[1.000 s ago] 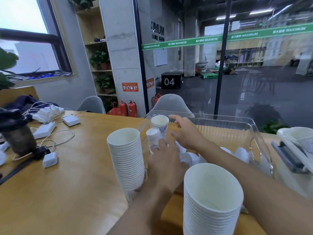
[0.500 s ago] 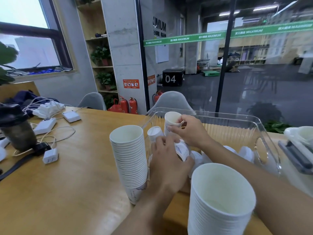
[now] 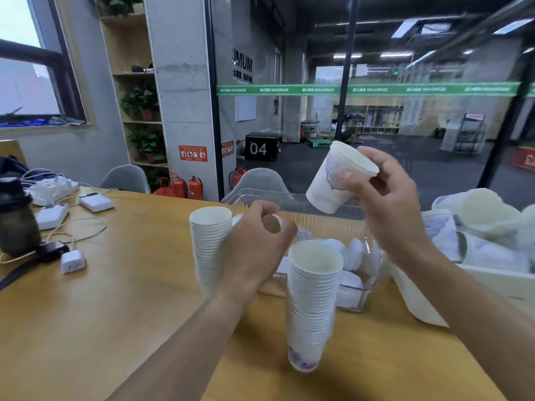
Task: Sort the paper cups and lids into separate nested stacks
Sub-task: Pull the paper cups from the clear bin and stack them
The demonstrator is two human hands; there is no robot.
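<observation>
My right hand (image 3: 385, 204) grips a white lidded paper cup (image 3: 338, 180), tilted and raised above the clear plastic bin (image 3: 351, 306). My left hand (image 3: 257, 247) hovers at the bin's left end with its fingers curled round a small white piece that they mostly hide. Two nested stacks of open cups stand on the wooden table: one (image 3: 210, 244) just left of my left hand, and a taller one (image 3: 314, 299) in front of the bin. Loose white lids (image 3: 356, 254) lie inside the bin.
At the right a white container (image 3: 417, 302) holds several printed cups (image 3: 477, 215) lying on their sides. Chargers and cables (image 3: 72, 260) and a dark jar (image 3: 16, 221) sit at the table's left. Grey chairs and a glass wall stand behind.
My right hand has lifted the lidded cup up out of the bin and tilted it. My left hand rose slightly. The view moved back, bringing the near stack fully into sight.
</observation>
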